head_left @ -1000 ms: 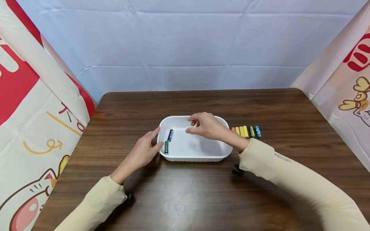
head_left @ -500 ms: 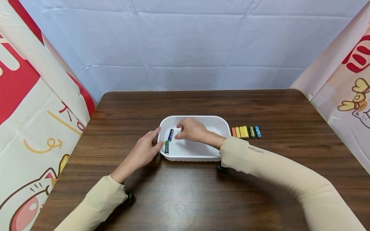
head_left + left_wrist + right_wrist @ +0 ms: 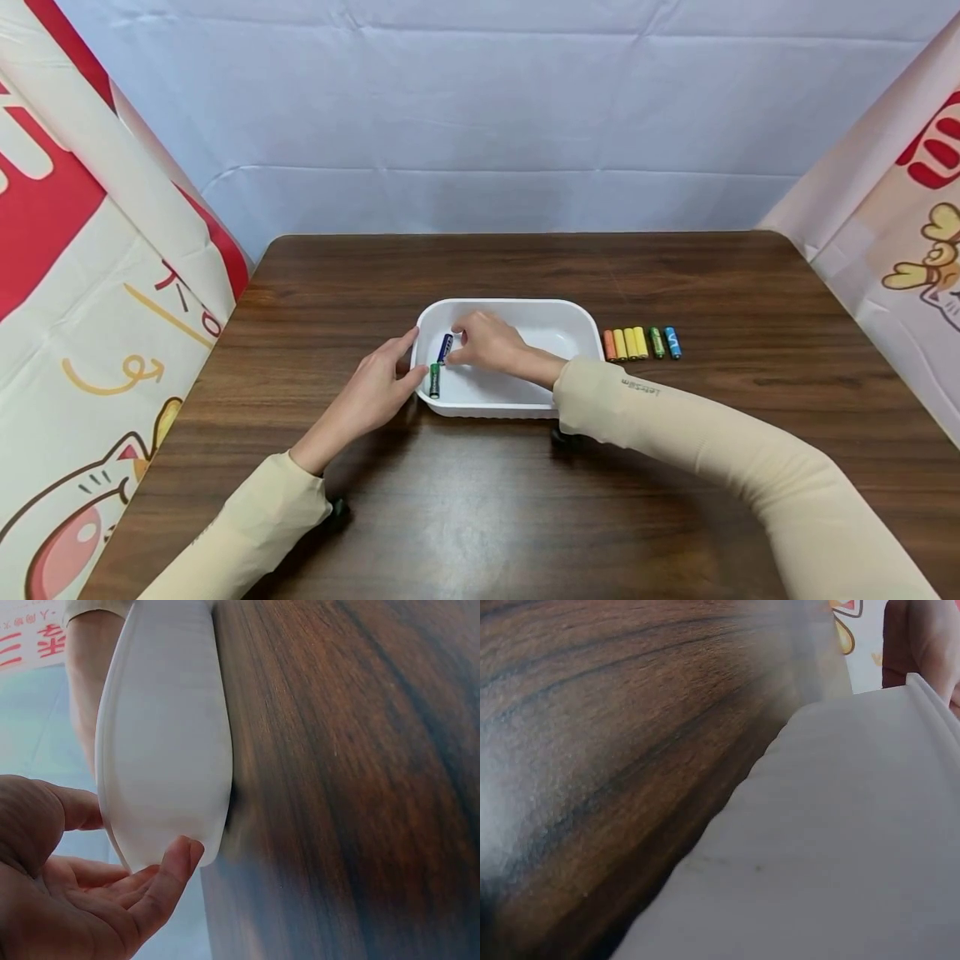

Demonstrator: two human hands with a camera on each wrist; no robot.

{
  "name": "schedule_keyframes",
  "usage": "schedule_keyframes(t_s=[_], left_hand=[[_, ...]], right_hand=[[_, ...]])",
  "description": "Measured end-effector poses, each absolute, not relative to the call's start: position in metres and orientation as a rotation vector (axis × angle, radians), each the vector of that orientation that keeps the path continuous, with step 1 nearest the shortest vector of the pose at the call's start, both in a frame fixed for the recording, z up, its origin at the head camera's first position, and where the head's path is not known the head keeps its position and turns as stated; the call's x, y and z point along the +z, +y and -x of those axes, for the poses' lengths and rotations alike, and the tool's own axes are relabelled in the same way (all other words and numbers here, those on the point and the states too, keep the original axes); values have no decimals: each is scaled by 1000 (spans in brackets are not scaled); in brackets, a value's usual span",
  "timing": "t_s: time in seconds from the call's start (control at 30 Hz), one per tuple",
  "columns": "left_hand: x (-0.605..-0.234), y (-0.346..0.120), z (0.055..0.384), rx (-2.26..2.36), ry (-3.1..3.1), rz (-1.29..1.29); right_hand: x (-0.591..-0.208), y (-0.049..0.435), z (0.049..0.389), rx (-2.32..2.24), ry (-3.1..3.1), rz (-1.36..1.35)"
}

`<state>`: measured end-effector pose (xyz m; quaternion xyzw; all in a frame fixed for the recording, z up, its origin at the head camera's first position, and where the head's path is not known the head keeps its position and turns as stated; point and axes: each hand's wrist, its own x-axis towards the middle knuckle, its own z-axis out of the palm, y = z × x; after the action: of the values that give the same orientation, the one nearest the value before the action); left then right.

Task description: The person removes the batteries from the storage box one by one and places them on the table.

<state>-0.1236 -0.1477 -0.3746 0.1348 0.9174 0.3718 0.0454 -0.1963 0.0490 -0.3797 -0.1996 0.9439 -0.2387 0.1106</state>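
Note:
A white plastic tray (image 3: 510, 409) stands on the table. My left hand (image 3: 375, 387) grips its left end, thumb over the rim and fingers against the outer wall, as the left wrist view shows. Inside the tray's left end lie a dark blue battery (image 3: 446, 348) and a green battery (image 3: 434, 382), nearly end to end. My right hand (image 3: 491, 342) reaches into the tray, its thumb and forefinger apart at the right side of the blue battery. Whether they touch it is too small to tell. In the right wrist view the tray's wall hides this hand.
Right of the tray several batteries stand in a row: an orange battery (image 3: 609, 345), yellow batteries (image 3: 630, 343), a green one and a light blue battery (image 3: 672, 342). The wooden table (image 3: 450, 508) backs onto a pale cloth (image 3: 480, 117).
My right hand has moved left across the tray, from its middle to beside the dark blue battery. The left hand stays on the tray's end, and the batteries lie as before.

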Motion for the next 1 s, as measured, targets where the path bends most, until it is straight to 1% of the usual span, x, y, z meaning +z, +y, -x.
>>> schedule_keyframes(t_s=[1.0], left_hand=[[-375, -148, 123, 1155, 2801, -423]], right_hand=[[-390, 41, 198, -697, 2839, 596]])
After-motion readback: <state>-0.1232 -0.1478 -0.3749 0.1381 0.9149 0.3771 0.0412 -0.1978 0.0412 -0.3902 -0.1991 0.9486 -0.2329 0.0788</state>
